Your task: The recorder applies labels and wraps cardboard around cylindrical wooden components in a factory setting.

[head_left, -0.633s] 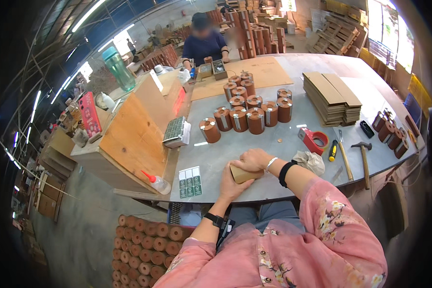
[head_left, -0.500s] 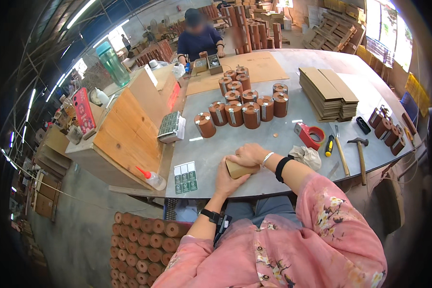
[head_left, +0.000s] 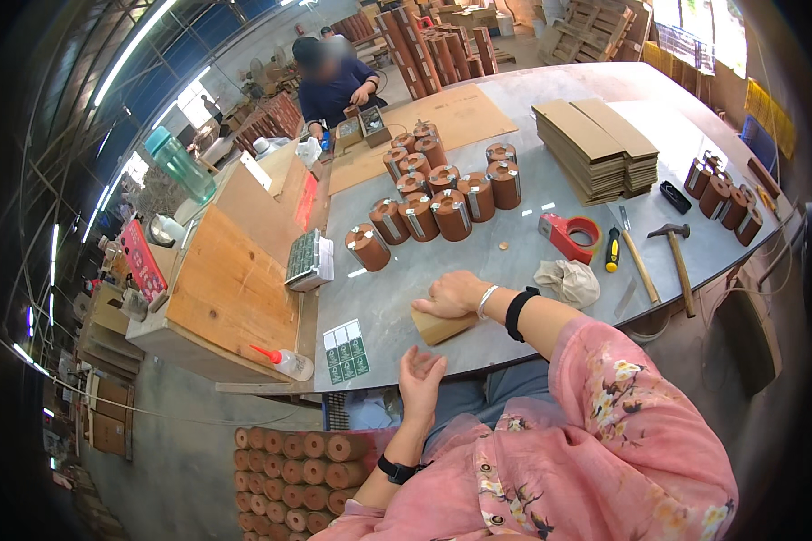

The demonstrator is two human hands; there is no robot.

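Observation:
A small brown cardboard box (head_left: pixel 442 329) lies on the grey tabletop near the front edge. My right hand (head_left: pixel 458 296) rests over its far side, fingers bent down and partly hidden against it. Apart from the box, my left hand (head_left: pixel 420 379) is raised at the table edge, palm up and loosely curled, holding nothing. To its left lies a sheet of green and white labels (head_left: pixel 346 352). Farther back stand several reddish-brown cylinders (head_left: pixel 450 216) with a hole in the top and a silvery strip down the side.
On the right are a flat cardboard stack (head_left: pixel 591 149), a red tape dispenser (head_left: pixel 568 236), a crumpled cloth (head_left: pixel 568 281), a yellow-black cutter (head_left: pixel 613 251) and a hammer (head_left: pixel 677 257). A glue bottle (head_left: pixel 290 362) stands at left. Across the table a person (head_left: pixel 338 86) works.
My left hand has let go of the box and drawn back toward me. My right hand stays on the box. The view has shifted, and the person opposite has raised a hand.

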